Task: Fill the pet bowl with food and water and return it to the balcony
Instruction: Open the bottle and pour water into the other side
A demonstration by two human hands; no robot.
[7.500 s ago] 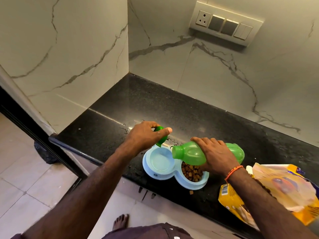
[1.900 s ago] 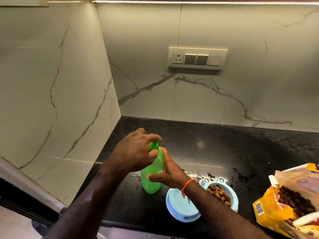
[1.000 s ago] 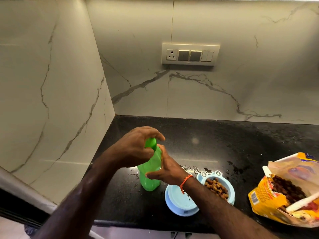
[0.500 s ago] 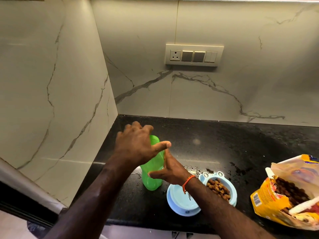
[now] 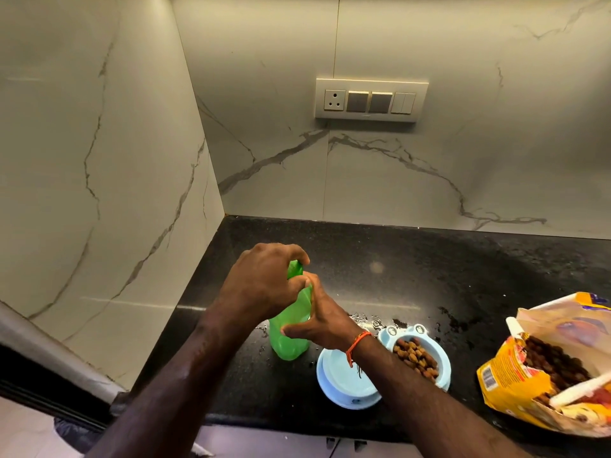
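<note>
In the head view a green bottle (image 5: 291,328) stands upright on the black counter (image 5: 413,276), close to the corner where the two marble walls meet. The left hand (image 5: 264,285) sits over the bottle's top, fingers curled down around the cap (image 5: 295,268), of which only a green sliver shows between them. The right hand (image 5: 322,320) clasps the bottle's body from the right side, thumb across the front and fingers wrapped behind; an orange thread (image 5: 357,340) circles that wrist.

Just right of the bottle, near the counter's front edge, lies the pale blue double bowl (image 5: 443,368). Its nearer well, the one beside the bottle, holds clear water; the right forearm crosses above it. The well farther from the bottle holds brown kibble (image 5: 416,357). The bowl and the bottle stand close together but apart. Behind the bowl, and between it and the bottle, water droplets (image 5: 367,320) spot the counter.

Well to the right of the bottle, past the bowl, a yellow food bag (image 5: 506,381) lies open on its side, with dark kibble visible in its mouth and a white scoop handle (image 5: 578,390) sticking out.

On the back wall, above and to the right of the bottle, is a switch plate (image 5: 371,100) with one socket.
</note>
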